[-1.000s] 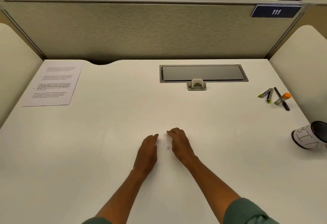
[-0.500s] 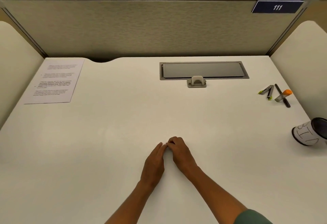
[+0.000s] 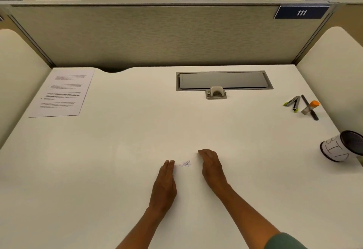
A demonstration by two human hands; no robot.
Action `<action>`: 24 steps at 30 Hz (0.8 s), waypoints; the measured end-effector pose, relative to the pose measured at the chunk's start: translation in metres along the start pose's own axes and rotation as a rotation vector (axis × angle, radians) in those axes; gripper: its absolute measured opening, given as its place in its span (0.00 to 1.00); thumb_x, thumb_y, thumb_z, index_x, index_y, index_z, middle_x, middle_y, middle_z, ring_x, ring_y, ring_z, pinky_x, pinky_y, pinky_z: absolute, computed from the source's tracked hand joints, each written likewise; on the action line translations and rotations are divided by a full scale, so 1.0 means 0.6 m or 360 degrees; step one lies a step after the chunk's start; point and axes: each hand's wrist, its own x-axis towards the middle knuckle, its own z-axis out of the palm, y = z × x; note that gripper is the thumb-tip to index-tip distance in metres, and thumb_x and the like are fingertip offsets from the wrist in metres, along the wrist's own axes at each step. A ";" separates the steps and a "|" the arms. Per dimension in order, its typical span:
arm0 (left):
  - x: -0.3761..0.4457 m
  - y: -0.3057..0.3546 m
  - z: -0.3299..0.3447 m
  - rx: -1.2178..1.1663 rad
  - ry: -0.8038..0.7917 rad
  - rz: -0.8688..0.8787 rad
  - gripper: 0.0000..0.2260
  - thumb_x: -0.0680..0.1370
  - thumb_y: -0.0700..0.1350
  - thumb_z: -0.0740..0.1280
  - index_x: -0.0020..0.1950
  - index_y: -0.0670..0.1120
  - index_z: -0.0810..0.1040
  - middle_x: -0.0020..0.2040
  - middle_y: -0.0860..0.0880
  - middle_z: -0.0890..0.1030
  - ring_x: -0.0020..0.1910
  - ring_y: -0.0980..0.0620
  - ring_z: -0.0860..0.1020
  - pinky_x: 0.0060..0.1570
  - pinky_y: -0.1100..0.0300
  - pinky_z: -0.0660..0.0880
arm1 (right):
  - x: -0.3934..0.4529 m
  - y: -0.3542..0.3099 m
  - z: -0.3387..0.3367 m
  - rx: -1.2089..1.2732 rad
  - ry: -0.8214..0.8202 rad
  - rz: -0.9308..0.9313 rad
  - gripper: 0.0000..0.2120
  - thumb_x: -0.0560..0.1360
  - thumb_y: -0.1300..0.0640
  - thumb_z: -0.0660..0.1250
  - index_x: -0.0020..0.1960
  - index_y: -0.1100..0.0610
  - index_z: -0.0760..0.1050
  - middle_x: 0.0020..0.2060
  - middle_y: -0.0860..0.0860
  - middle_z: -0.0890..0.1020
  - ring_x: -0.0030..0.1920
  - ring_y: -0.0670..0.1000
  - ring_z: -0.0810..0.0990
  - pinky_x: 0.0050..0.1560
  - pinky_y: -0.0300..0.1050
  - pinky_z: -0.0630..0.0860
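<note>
White counter (image 3: pixel 117 150) carries a tiny heap of pale, purplish crumbs (image 3: pixel 185 163) at 6 o'clock on its surface, lying loose between the two hands and touched by neither. The left hand (image 3: pixel 164 185) lies just beside the crumbs at their 8 o'clock, fingers straight and pressed together, holding nothing. The right hand (image 3: pixel 211 167) rests at their 3 o'clock, fingers relaxed and slightly bent, also holding nothing. Well apart at 10 o'clock lies a printed sheet (image 3: pixel 59 91). A grey hatch (image 3: pixel 224 80) is set into the counter at 1 o'clock. At 2 o'clock sit two green-tipped markers (image 3: pixel 292 102), a black pen (image 3: pixel 314 114) and an orange-capped tube (image 3: pixel 310 107). A cup (image 3: pixel 337 148) lies on its side at 3 o'clock.
</note>
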 end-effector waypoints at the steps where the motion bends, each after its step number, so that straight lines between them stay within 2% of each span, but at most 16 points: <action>1: -0.004 0.005 0.006 0.0013 -0.0043 -0.0002 0.24 0.80 0.34 0.56 0.77 0.43 0.60 0.77 0.45 0.62 0.77 0.47 0.59 0.74 0.60 0.54 | -0.004 -0.006 0.005 0.0018 -0.0018 -0.0019 0.26 0.73 0.76 0.55 0.70 0.63 0.70 0.65 0.58 0.74 0.67 0.55 0.71 0.67 0.41 0.66; 4: -0.014 0.017 0.028 0.0043 -0.0141 0.0069 0.26 0.81 0.34 0.53 0.78 0.46 0.53 0.79 0.48 0.54 0.79 0.48 0.52 0.75 0.63 0.47 | -0.015 -0.024 0.023 0.0087 -0.0136 -0.0047 0.22 0.77 0.71 0.56 0.69 0.61 0.71 0.65 0.55 0.74 0.66 0.52 0.71 0.66 0.34 0.62; 6: -0.019 0.028 0.039 0.0001 -0.0195 0.0122 0.26 0.82 0.34 0.52 0.78 0.47 0.50 0.79 0.50 0.52 0.79 0.49 0.50 0.76 0.63 0.46 | -0.021 -0.034 0.029 0.0149 -0.0228 -0.0063 0.19 0.80 0.66 0.57 0.69 0.59 0.72 0.65 0.53 0.75 0.66 0.49 0.71 0.65 0.30 0.61; 9: -0.025 0.035 0.044 -0.0116 -0.0219 0.0101 0.27 0.82 0.34 0.52 0.78 0.50 0.50 0.79 0.54 0.54 0.79 0.53 0.51 0.76 0.64 0.47 | -0.028 -0.036 0.028 0.0155 -0.0309 -0.0110 0.19 0.80 0.65 0.57 0.70 0.57 0.70 0.67 0.52 0.74 0.68 0.48 0.70 0.67 0.33 0.61; 12: -0.021 0.021 0.022 -0.0108 -0.0033 0.0116 0.29 0.80 0.31 0.54 0.78 0.50 0.52 0.77 0.57 0.53 0.77 0.59 0.49 0.75 0.69 0.44 | -0.032 -0.025 0.011 0.0208 -0.0162 -0.0120 0.19 0.80 0.66 0.57 0.70 0.58 0.71 0.65 0.54 0.76 0.67 0.52 0.71 0.68 0.36 0.63; 14: -0.014 -0.004 0.001 -0.0018 0.0101 0.0218 0.27 0.78 0.30 0.57 0.77 0.42 0.58 0.77 0.51 0.59 0.77 0.57 0.53 0.77 0.63 0.45 | -0.038 -0.011 0.000 0.0222 -0.0042 -0.0168 0.20 0.77 0.66 0.61 0.68 0.59 0.72 0.61 0.54 0.77 0.63 0.53 0.73 0.65 0.38 0.67; 16: -0.007 -0.032 -0.019 0.0074 0.0115 0.0239 0.25 0.80 0.37 0.58 0.77 0.39 0.59 0.77 0.47 0.61 0.77 0.53 0.54 0.77 0.56 0.47 | -0.049 0.005 -0.006 0.0200 -0.0053 -0.0201 0.21 0.76 0.59 0.67 0.69 0.57 0.72 0.60 0.51 0.76 0.62 0.52 0.73 0.63 0.42 0.71; 19: -0.002 -0.059 -0.034 0.0160 0.0045 0.0255 0.27 0.79 0.51 0.55 0.77 0.41 0.60 0.78 0.47 0.60 0.79 0.52 0.52 0.78 0.52 0.47 | -0.061 0.026 -0.005 0.0113 -0.0142 -0.0185 0.31 0.70 0.45 0.73 0.70 0.53 0.71 0.61 0.48 0.73 0.60 0.49 0.70 0.61 0.42 0.70; 21: 0.004 -0.062 -0.031 0.0230 0.0021 0.0286 0.30 0.78 0.55 0.57 0.76 0.41 0.62 0.78 0.46 0.58 0.79 0.48 0.52 0.77 0.46 0.49 | -0.063 0.031 -0.001 0.0010 -0.0158 -0.0173 0.37 0.66 0.39 0.73 0.71 0.50 0.69 0.62 0.47 0.71 0.59 0.49 0.70 0.60 0.44 0.68; 24: 0.019 -0.051 -0.018 0.0346 -0.0005 0.0226 0.33 0.76 0.60 0.58 0.76 0.42 0.63 0.80 0.44 0.54 0.79 0.46 0.49 0.76 0.42 0.49 | -0.056 0.027 0.006 -0.0079 -0.0138 -0.0119 0.41 0.64 0.35 0.72 0.72 0.47 0.66 0.63 0.46 0.69 0.59 0.50 0.69 0.58 0.45 0.65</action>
